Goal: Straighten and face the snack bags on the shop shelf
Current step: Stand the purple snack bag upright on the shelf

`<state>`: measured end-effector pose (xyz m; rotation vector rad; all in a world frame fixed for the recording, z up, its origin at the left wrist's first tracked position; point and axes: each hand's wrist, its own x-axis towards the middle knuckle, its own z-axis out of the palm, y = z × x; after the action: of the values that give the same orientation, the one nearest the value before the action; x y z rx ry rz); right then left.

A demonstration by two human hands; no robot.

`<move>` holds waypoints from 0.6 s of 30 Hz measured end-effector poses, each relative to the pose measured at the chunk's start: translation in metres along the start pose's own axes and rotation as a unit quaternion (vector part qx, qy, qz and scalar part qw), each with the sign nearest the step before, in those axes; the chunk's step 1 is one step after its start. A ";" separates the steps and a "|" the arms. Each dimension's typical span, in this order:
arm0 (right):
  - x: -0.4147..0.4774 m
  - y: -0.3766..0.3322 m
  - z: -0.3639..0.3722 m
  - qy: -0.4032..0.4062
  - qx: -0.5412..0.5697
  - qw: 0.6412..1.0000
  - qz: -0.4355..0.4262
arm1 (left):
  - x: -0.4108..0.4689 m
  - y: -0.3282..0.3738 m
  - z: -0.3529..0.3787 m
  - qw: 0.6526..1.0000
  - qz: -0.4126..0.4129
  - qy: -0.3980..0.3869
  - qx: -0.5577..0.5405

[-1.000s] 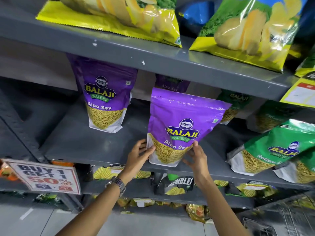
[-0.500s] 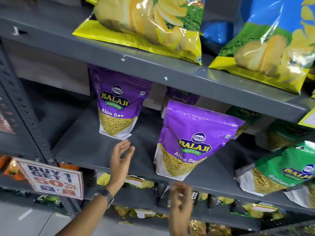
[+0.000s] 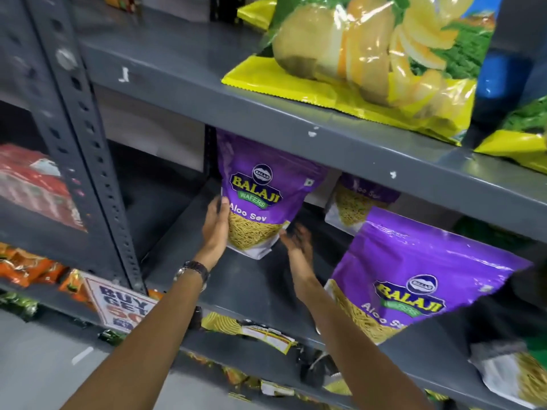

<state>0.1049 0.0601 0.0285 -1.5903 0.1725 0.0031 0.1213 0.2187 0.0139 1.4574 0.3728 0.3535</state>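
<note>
A purple Balaji Aloo Sev bag (image 3: 260, 196) stands upright at the back left of the grey middle shelf (image 3: 236, 279), label facing me. My left hand (image 3: 216, 226) grips its left edge. My right hand (image 3: 297, 242), blurred with fingers apart, is at the bag's lower right corner; I cannot tell if it touches. A second purple Aloo Sev bag (image 3: 414, 279) stands at the shelf's front right, tilted to the right. A third purple bag (image 3: 355, 202) sits behind it, mostly hidden.
Yellow chip bags (image 3: 370, 60) lie on the upper shelf (image 3: 207, 93) just above. A perforated grey upright (image 3: 88, 143) borders the bay on the left, with red packs (image 3: 32, 184) beyond. A "Buy 1 Get 1" sign (image 3: 124, 306) hangs below. Another sev bag (image 3: 503, 371) lies far right.
Both hands left the front purple bag and moved up and left to the back-left bag. My left hand took hold of its edge. The view swung left.
</note>
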 end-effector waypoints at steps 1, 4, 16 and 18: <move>0.000 0.000 0.001 -0.019 0.003 1.000 -0.007 | 0.002 -0.002 -0.001 1.000 -0.002 -0.007 0.003; -0.001 0.000 -0.001 -0.053 0.019 0.998 -0.008 | 0.004 -0.009 -0.008 1.000 -0.003 -0.006 -0.021; -0.041 0.013 -0.008 -0.023 0.065 0.997 0.025 | -0.035 -0.025 -0.049 0.998 0.018 -0.060 0.007; -0.051 0.015 -0.011 -0.023 0.064 0.997 0.023 | -0.045 -0.025 -0.055 0.998 0.015 -0.062 0.003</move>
<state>0.0513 0.0546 0.0198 -1.4576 0.1692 0.0639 0.0560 0.2453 -0.0133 1.4849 0.2527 0.2835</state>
